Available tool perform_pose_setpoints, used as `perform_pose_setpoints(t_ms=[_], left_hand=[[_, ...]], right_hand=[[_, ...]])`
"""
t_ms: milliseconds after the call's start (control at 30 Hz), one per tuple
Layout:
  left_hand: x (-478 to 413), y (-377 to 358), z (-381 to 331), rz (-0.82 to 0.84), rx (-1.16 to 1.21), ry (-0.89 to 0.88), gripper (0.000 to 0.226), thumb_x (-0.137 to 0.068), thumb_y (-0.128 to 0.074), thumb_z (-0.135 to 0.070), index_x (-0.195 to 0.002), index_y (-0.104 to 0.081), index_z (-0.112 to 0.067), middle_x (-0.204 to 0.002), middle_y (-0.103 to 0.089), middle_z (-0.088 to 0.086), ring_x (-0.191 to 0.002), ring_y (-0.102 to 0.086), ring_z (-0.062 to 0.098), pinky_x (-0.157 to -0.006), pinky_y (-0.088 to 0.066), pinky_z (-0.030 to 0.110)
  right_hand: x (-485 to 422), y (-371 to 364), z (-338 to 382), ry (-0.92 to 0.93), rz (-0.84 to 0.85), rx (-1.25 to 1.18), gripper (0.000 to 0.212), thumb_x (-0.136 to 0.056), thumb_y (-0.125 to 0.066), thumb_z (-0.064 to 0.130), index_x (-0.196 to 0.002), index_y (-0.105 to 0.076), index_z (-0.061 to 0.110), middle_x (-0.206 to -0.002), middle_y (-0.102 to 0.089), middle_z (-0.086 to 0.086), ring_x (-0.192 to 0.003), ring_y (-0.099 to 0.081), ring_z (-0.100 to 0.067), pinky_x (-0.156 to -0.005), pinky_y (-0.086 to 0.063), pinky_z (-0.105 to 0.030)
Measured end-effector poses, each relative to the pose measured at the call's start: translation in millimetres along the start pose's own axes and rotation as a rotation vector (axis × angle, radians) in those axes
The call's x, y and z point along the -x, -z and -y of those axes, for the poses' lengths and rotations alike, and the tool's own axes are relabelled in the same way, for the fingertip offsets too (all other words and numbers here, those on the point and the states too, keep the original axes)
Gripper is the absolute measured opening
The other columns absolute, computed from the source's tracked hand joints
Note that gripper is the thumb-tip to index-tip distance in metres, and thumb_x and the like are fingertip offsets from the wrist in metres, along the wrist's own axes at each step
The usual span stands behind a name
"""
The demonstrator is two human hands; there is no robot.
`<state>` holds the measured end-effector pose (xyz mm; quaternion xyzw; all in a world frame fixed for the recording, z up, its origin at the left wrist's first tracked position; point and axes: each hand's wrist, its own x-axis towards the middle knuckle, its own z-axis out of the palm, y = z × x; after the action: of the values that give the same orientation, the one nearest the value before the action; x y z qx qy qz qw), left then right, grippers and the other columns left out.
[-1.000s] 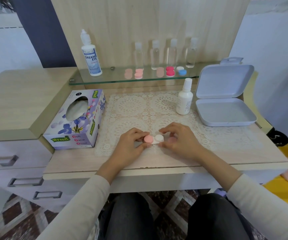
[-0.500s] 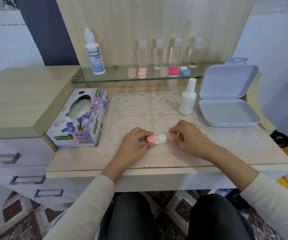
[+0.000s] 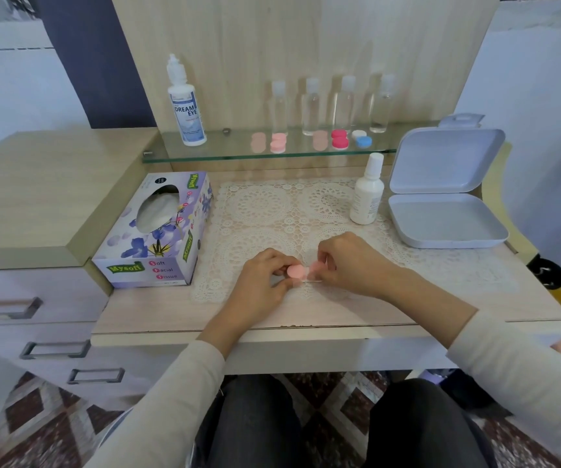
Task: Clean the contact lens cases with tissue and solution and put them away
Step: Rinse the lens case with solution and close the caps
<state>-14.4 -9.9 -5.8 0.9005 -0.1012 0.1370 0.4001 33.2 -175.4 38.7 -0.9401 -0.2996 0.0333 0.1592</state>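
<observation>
Tissue box (image 3: 157, 231) sits beside left hand (image 3: 259, 283) and white bottle (image 3: 367, 197) beyond right hand (image 3: 353, 265), both hands pinching pink lens case (image 3: 296, 271).

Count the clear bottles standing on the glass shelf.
4. They stand in a row at the back of the glass shelf: leftmost clear bottle, second, third, and rightmost, nearest the open grey box. None appears hidden.
</observation>
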Motion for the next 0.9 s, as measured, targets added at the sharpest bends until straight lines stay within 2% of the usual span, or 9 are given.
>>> perform_pose_setpoints(t_ms=[67,133,233,367,467,633,700,800,900], left_hand=[[0.0,0.1,0.1,-0.001,-0.003,0.000,0.028,-0.076,-0.072,-0.008,-0.104,-0.068,-0.007,-0.097,-0.060,0.006,-0.085,-0.055,0.010,-0.078,-0.037,0.002],[0.0,0.0,-0.3,0.000,-0.007,-0.002,0.029,-0.076,-0.072,-0.008,-0.104,-0.068,-0.007,-0.097,-0.060,0.005,-0.084,-0.054,0.010,-0.078,-0.037,0.002],[-0.3,0.0,-0.8,0.001,-0.004,0.003,0.028,-0.076,-0.072,-0.009,-0.104,-0.068,-0.008,-0.095,-0.058,0.001,-0.084,-0.054,0.009,-0.079,-0.037,0.002],[-0.1,0.0,-1.2,0.002,-0.010,0.003,0.028,-0.076,-0.072,-0.010,-0.104,-0.068,-0.009,-0.094,-0.058,0.000,-0.084,-0.054,0.009,-0.078,-0.037,0.002],[0.4,0.3,-1.2,0.003,-0.007,0.002,0.029,-0.076,-0.072,-0.009,-0.104,-0.068,-0.008,-0.096,-0.058,0.001,-0.083,-0.053,0.006,-0.077,-0.036,0.001],[0.1,0.0,-0.8,0.001,-0.036,-0.009,0.026,-0.078,-0.070,-0.007,-0.104,-0.068,-0.008,-0.096,-0.060,0.003,-0.084,-0.052,0.007,-0.077,-0.034,0.000],[0.3,0.4,-0.8,0.001,-0.027,0.000,0.026,-0.078,-0.070,-0.007,-0.104,-0.068,-0.008,-0.095,-0.057,0.000,-0.083,-0.052,0.006,-0.077,-0.035,0.000],[0.2,0.4,-0.9,0.008,-0.027,0.006,0.027,-0.077,-0.070,-0.008,-0.104,-0.068,-0.008,-0.095,-0.056,0.000,-0.085,-0.051,0.008,-0.077,-0.034,0.000],[-0.7,-0.4,0.4,0.017,-0.047,0.002,0.026,-0.079,-0.069,-0.008,-0.105,-0.067,-0.009,-0.098,-0.058,0.004,-0.087,-0.051,0.009,-0.078,-0.032,0.000]], right_hand=[[0.3,2.9,1.3,0.007,0.004,-0.021,0.025,-0.080,-0.068,0.025,-0.095,-0.063,0.006,-0.090,-0.061,-0.005,-0.077,-0.050,-0.018,-0.066,-0.042,-0.028],[2.0,3.3,2.3,0.051,0.004,-0.046,0.024,-0.079,-0.065,0.013,-0.103,-0.063,0.007,-0.097,-0.061,-0.003,-0.076,-0.046,-0.013,-0.068,-0.038,-0.022],[2.4,0.7,1.9,0.101,-0.010,-0.036,0.022,-0.079,-0.061,0.005,-0.100,-0.067,0.007,-0.096,-0.064,-0.007,-0.074,-0.046,-0.012,-0.066,-0.040,-0.023],[-0.5,-0.9,1.8,0.136,0.010,-0.006,0.022,-0.082,-0.059,0.007,-0.100,-0.071,0.009,-0.088,-0.064,-0.011,-0.074,-0.048,-0.016,-0.067,-0.042,-0.028],[-3.3,-0.1,3.3,0.117,0.038,0.073,0.016,-0.082,-0.059,0.013,-0.091,-0.069,0.005,-0.084,-0.062,-0.013,-0.077,-0.051,-0.020,-0.066,-0.040,-0.029],[-4.7,2.2,12.0,0.068,0.041,0.133,0.035,-0.080,-0.066,0.038,-0.090,-0.064,0.004,-0.088,-0.062,-0.008,-0.079,-0.054,-0.022,-0.062,-0.039,-0.029],[-4.2,3.3,13.0,0.088,0.058,0.058,0.029,-0.079,-0.067,0.029,-0.100,-0.065,0.009,-0.094,-0.061,-0.005,-0.087,-0.054,-0.020,-0.068,-0.042,-0.027],[-5.2,2.8,8.4,0.107,0.074,0.033,0.026,-0.079,-0.063,0.010,-0.105,-0.067,0.012,-0.087,-0.056,0.001,-0.086,-0.052,-0.018,-0.059,-0.034,-0.017],[-5.3,0.7,9.4,0.095,0.066,0.070,0.020,-0.080,-0.066,0.016,-0.096,-0.068,0.006,-0.078,-0.051,0.002,-0.082,-0.051,-0.018,-0.060,-0.036,-0.020]])
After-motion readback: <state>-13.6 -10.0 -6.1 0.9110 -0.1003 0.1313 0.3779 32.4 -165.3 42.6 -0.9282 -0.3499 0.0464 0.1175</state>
